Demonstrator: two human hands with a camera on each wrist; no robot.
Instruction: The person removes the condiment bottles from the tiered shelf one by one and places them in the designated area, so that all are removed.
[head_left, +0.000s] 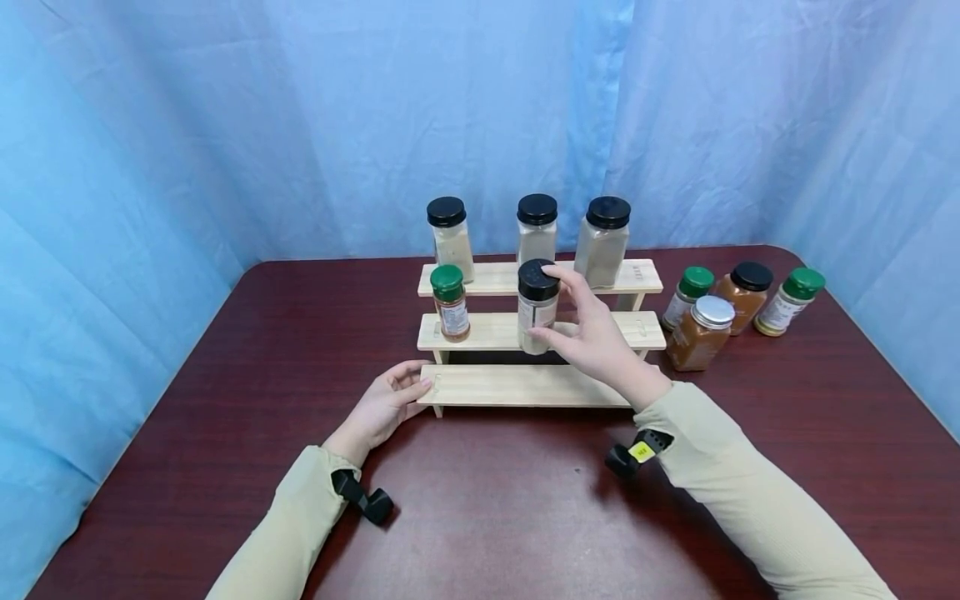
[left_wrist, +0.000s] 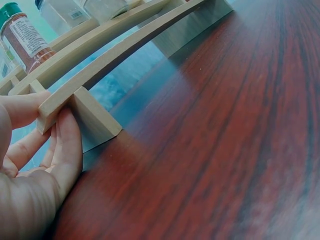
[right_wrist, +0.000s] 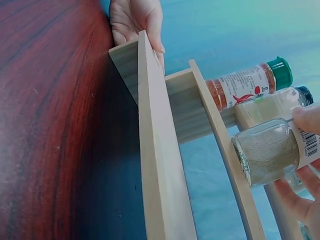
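A three-tier wooden spice rack [head_left: 525, 387] stands on the table. My left hand [head_left: 384, 403] grips the left end of its lowest tier, thumb on top and fingers underneath. In my right hand [head_left: 592, 332] is a glass spice jar [right_wrist: 267, 152] with a black lid and pale powder inside, held upright at the middle tier. Its base overlaps that tier's front edge; whether it touches the wood I cannot tell. Left of it on the same tier stands a green-lidded spice bottle [head_left: 453, 310] with red contents. Three black-lidded jars [head_left: 603, 250] line the top tier.
Right of the rack, on the dark red table [head_left: 510, 508], stand a silver-lidded jar [head_left: 699, 340] of brown powder, a black-lidded brown jar [head_left: 741, 298] and two green-lidded bottles [head_left: 782, 312]. Blue curtains [head_left: 450, 108] hang behind and at both sides.
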